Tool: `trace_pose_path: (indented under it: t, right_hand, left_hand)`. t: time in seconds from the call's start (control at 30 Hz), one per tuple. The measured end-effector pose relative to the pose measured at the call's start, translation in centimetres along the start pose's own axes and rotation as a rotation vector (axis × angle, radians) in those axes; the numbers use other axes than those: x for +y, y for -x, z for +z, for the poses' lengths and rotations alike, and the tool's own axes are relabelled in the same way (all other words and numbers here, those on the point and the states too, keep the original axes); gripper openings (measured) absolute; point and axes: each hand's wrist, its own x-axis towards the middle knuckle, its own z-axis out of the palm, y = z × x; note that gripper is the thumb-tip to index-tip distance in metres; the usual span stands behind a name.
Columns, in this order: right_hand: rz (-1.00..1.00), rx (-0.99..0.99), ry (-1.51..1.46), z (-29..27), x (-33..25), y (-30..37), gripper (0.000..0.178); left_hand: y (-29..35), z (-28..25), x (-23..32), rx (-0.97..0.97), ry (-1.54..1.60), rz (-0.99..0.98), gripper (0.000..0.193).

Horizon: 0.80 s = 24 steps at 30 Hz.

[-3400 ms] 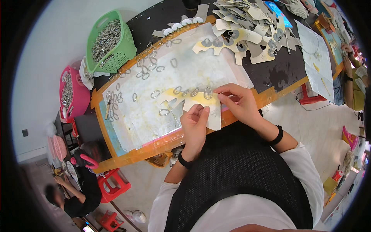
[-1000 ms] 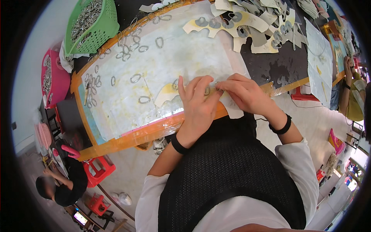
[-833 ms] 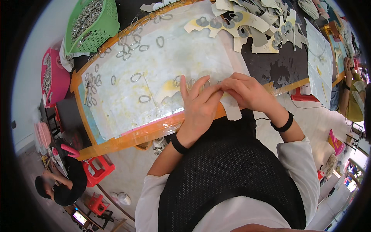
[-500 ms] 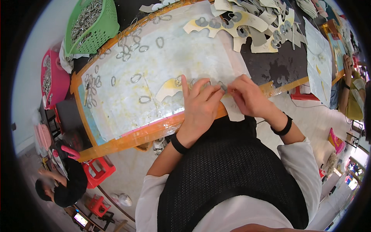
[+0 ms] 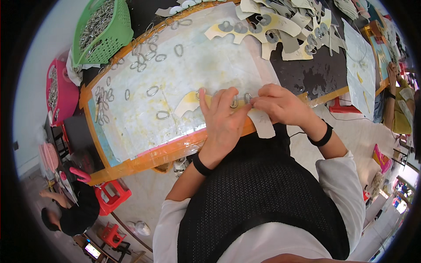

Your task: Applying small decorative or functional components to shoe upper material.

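A curved cream piece (image 5: 186, 105) with yellow smears lies near the table's front edge. Its pale right end (image 5: 262, 125) hangs over that edge. My left hand (image 5: 222, 120) rests on the piece with fingers spread and fingertips down among metal rings. One oval metal ring (image 5: 234, 101) shows beside its fingers, and another ring (image 5: 248, 97) stands between my two hands. My right hand (image 5: 283, 105) is closed in a pinch next to that ring, close to my left thumb. What its fingertips hold is hidden.
Loose oval rings (image 5: 142, 57) lie on the whitish sheet (image 5: 206, 65). A green basket (image 5: 123, 35) and a pink basket (image 5: 66, 96) of metal rings stand at left. Cream pieces with grey discs (image 5: 272, 26) pile up at the back right. Another person (image 5: 81, 206) is at lower left.
My right hand has shifted slightly left, its fingers closer to my left thumb. The ring between my hands now stands in clearer view. Both hands stay at the cream piece.
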Motion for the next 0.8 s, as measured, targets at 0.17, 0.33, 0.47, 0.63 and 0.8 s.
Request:
trace_pose_path:
  t: [0.17, 0.33, 0.47, 0.63, 0.8]
  right_hand:
    - [0.079, 0.098, 0.004, 1.2, -0.8, 1.1, 0.039]
    - [0.154, 0.058, -0.008, 0.8, -1.7, 0.7, 0.044]
    - [0.179, 0.071, 0.055, 1.4, -2.5, 1.0, 0.049]
    - [0.214, 0.074, 0.087, 1.8, -3.0, 1.0, 0.051]
    - [0.212, 0.129, 0.057, 2.2, -2.8, 0.8, 0.048]
  left_hand:
    - [0.1, -0.1, 0.2, 0.013, -0.003, -0.014, 0.006]
    - [0.6, -0.2, 0.2, -0.006, -0.097, 0.055, 0.011]
    - [0.2, -0.6, 0.6, -0.041, -0.022, 0.065, 0.009]
    - [-0.6, -2.4, 0.6, -0.09, 0.132, -0.003, 0.021]
    - [-2.1, -1.9, 0.1, -0.227, 0.062, 0.077, 0.028]
